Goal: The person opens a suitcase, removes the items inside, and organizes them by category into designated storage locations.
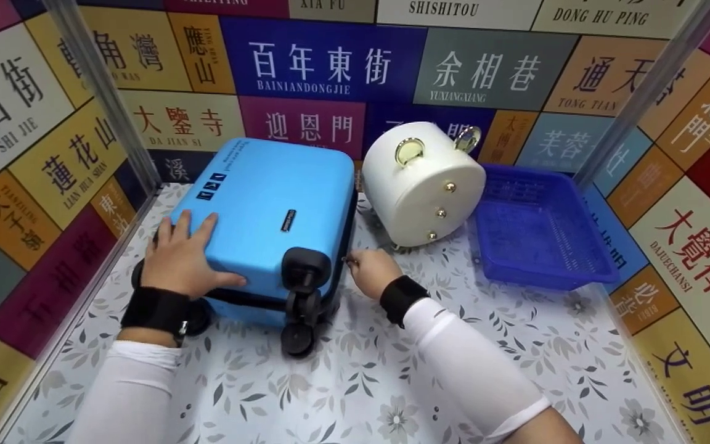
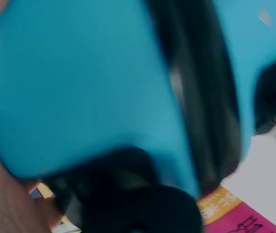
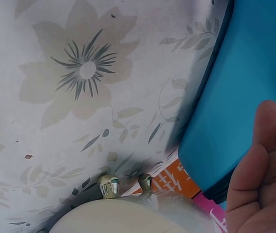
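Note:
A light blue suitcase with black caster wheels lies flat in the head view. My left hand rests on its near left corner, fingers spread over the upper face and thumb along the near edge. At the right side, by the black seam, my right hand pinches a small zipper pull, mostly hidden by the fingers. The left wrist view is blurred and shows the blue shell and black seam up close. Curled right fingers appear beside the shell in the right wrist view.
Right of the suitcase stands a white rounded bag with gold studs and rings. A blue plastic basket sits farther right. Printed panels wall in the back and sides of the floral-patterned surface.

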Tool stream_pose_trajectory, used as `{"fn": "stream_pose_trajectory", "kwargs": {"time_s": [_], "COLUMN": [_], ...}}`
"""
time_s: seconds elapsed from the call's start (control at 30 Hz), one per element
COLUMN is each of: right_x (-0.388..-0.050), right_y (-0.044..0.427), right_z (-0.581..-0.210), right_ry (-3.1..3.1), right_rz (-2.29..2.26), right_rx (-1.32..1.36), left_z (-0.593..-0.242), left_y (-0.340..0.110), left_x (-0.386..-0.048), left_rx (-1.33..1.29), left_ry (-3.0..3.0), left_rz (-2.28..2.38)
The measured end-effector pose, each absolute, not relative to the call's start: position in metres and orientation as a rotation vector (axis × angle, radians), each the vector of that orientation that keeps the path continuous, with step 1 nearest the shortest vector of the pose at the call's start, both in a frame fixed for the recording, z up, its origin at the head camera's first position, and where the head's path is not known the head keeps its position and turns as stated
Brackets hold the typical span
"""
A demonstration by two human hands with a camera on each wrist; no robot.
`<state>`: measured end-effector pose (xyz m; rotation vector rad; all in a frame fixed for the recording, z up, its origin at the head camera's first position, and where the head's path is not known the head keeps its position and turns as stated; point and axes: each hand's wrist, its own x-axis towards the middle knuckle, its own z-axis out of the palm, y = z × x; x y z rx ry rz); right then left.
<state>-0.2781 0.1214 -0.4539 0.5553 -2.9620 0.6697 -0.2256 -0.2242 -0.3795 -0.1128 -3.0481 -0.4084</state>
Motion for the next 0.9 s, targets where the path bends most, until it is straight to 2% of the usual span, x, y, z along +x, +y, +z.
{"fn": "stream_pose_trajectory", "kwargs": {"time_s": [0.4, 0.9], "right_x": [-0.278, -0.279], "right_y": [0.120, 0.120], "right_z": [-0.456, -0.458], "right_ry": [-2.951, -2.928], "right_rz": [0.716, 0.716], "right_rx": [0.559, 0.530], "left_z": [-0.385, -0.388], "left_y": [-0.226, -0.189], "left_x": [-0.220, -0.214], "left_rx": [0.062, 0.245], "left_ry": [-3.041, -3.020], "left_rz": [-0.284, -0.188]}}
